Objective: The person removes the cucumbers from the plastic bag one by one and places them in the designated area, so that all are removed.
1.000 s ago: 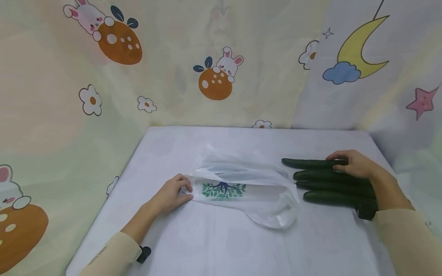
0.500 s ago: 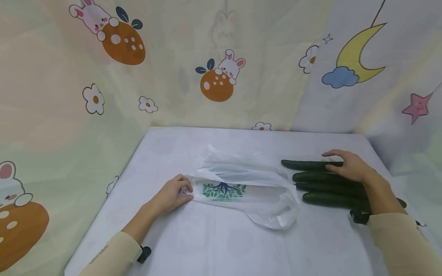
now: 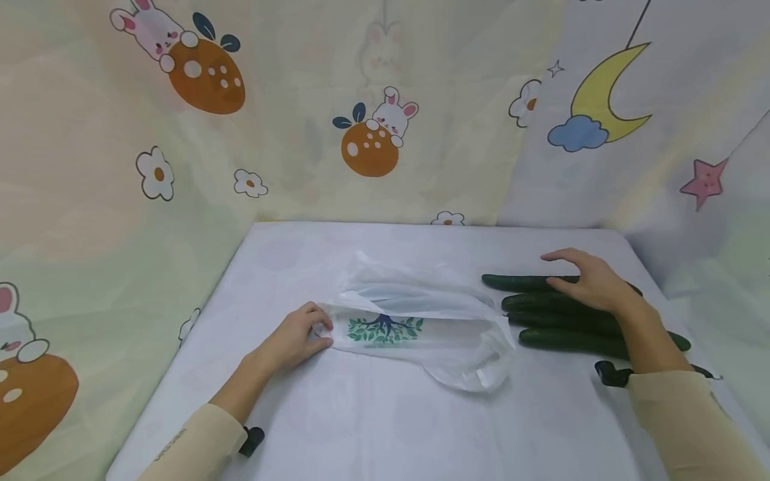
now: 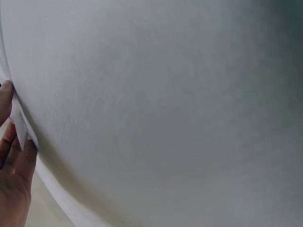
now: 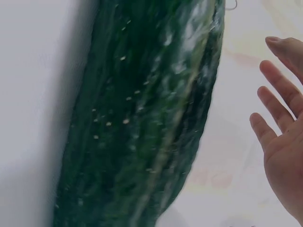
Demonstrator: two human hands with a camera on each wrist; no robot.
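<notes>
A white plastic bag [image 3: 457, 347] with a printed green-and-blue tree lies flat in the middle of the table, its opening slack. My left hand [image 3: 295, 337] pinches the bag's left end between thumb and fingers; in the left wrist view, that hand [image 4: 16, 189] shows at the left edge with white film between its fingertips. Several dark green cucumbers [image 3: 571, 341] lie side by side to the right of the bag. Over the farthest cucumber [image 3: 511, 283], my right hand [image 3: 592, 280] spreads thumb and fingers apart, holding nothing. One cucumber [image 5: 137, 113] fills much of the right wrist view, apart from the fingers.
The table [image 3: 385, 434] has a white cover. Behind it and along both sides hangs a printed curtain [image 3: 289, 133] with rabbits, flowers and a moon. Black wrist straps [image 3: 251, 441] sit near both sleeves.
My right hand has shifted left along the far cucumber, and its fingers have spread and come away from it. The left hand keeps its hold on the bag. The head view shifts slightly.
</notes>
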